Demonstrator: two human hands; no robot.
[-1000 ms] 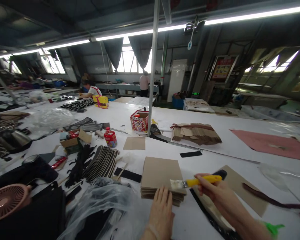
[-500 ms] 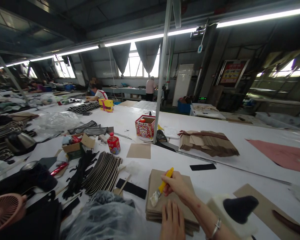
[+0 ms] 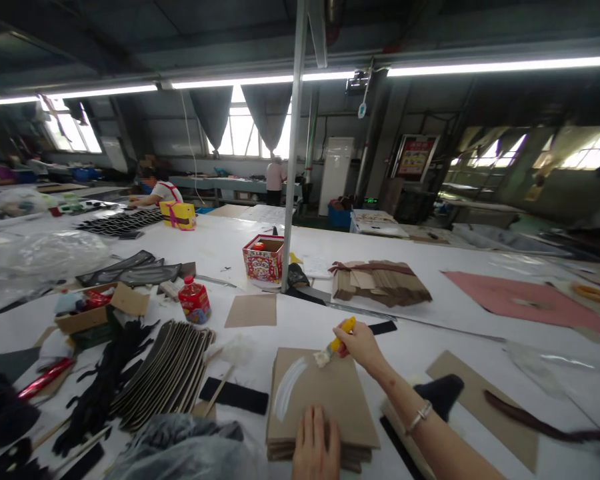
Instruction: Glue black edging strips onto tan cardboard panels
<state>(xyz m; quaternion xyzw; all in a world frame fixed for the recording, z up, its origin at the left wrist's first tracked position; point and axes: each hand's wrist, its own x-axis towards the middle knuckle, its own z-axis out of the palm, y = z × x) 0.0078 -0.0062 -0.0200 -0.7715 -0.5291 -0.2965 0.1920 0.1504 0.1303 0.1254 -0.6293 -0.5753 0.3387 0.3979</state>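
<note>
My left hand [image 3: 316, 445] lies flat, fingers together, on the near edge of a stack of brown cardboard sheets [image 3: 325, 400]. My right hand [image 3: 361, 344] grips a yellow-handled brush [image 3: 336, 342] whose bristles touch the far edge of the top sheet. A white curved streak of glue [image 3: 286, 393] runs down the left side of that sheet. A metal bracelet is on my right wrist.
The white table [image 3: 300, 320] also holds a fanned row of dark curved pieces [image 3: 167, 373], a red bottle [image 3: 195, 301], a red patterned box [image 3: 263, 258], a metal pole [image 3: 290, 173], tied brown sheets [image 3: 377, 281], a pink sheet [image 3: 525, 298] and a plastic bag [image 3: 180, 447]. People work at far tables.
My right hand has carried the brush from the near left of the top sheet to its far edge, leaving a white streak. The view shifted right and slightly down. My left hand stayed on the stack.
</note>
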